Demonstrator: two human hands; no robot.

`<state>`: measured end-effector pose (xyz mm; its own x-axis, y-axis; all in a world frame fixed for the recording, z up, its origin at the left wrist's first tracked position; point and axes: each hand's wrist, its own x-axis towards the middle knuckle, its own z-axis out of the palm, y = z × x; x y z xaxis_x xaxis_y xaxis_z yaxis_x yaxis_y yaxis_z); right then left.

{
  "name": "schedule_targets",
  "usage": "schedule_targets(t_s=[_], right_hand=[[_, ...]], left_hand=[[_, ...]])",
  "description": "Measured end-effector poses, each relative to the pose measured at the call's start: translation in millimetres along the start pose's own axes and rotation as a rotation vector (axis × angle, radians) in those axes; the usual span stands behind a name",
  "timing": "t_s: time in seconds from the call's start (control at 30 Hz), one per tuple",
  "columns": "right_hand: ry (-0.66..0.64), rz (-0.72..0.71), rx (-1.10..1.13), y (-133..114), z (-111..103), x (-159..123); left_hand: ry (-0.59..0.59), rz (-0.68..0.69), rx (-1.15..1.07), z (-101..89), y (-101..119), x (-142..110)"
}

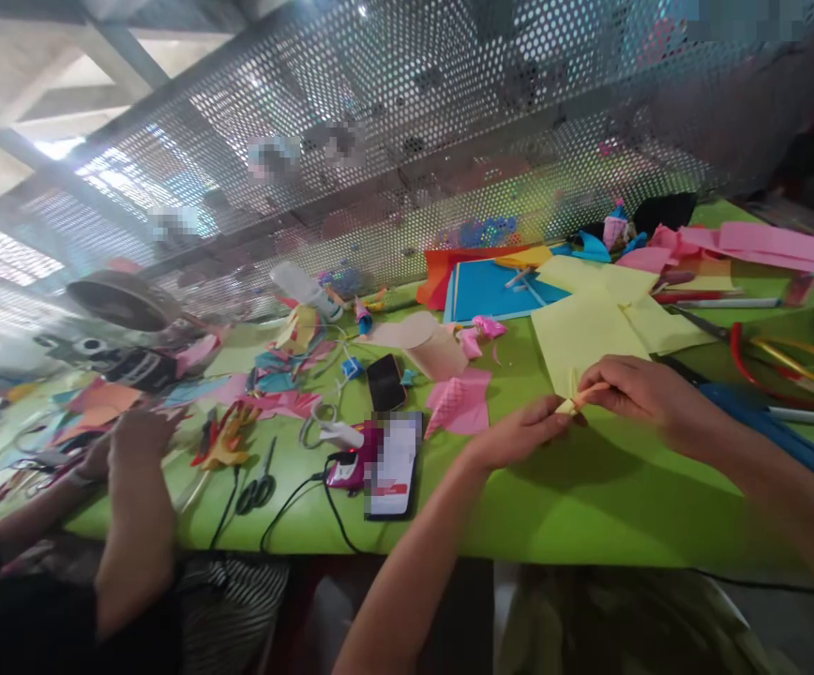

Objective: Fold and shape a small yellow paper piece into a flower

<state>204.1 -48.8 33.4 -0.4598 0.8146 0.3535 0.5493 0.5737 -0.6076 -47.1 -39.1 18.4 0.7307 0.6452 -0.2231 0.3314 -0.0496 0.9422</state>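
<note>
My left hand [530, 429] and my right hand [636, 394] meet over the green table. Between their fingertips is a small yellow-and-orange paper piece [570, 405]. My left fingers pinch its pale yellow side, and my right fingers close round the orange end. How the piece is folded is too small to make out. Just behind my hands lies a pale yellow paper sheet [576, 328]. A pink textured paper square [459, 403] rests to the left, beyond my left wrist.
A phone [393, 467] and a purple power bank [354, 469] with cables lie left of my forearm, near black scissors [258, 489]. Another person's hands [140, 431] work at far left. Blue paper [498, 289] lies behind; red-handled scissors [737, 361] are at right. Perforated metal mesh [407, 169] borders the table's back.
</note>
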Motion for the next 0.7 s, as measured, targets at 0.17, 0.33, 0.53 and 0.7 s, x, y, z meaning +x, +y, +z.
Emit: schedule_targets(t_s=[0.17, 0.33, 0.53, 0.7], right_hand=[[-0.038, 0.079, -0.044, 3, 5, -6], [-0.015, 0.109, -0.001, 1, 6, -6], [-0.001, 0.131, -0.023, 2, 8, -9], [0.0, 0.167, 0.004, 2, 15, -13]], left_hand=[[-0.008, -0.026, 0.074, 3.9, -3, 2], [-0.011, 0.028, 0.022, 7.8, -7, 4], [0.108, -0.035, 0.214, 17.0, 2, 5], [0.129, -0.041, 0.369, 21.6, 6, 3]])
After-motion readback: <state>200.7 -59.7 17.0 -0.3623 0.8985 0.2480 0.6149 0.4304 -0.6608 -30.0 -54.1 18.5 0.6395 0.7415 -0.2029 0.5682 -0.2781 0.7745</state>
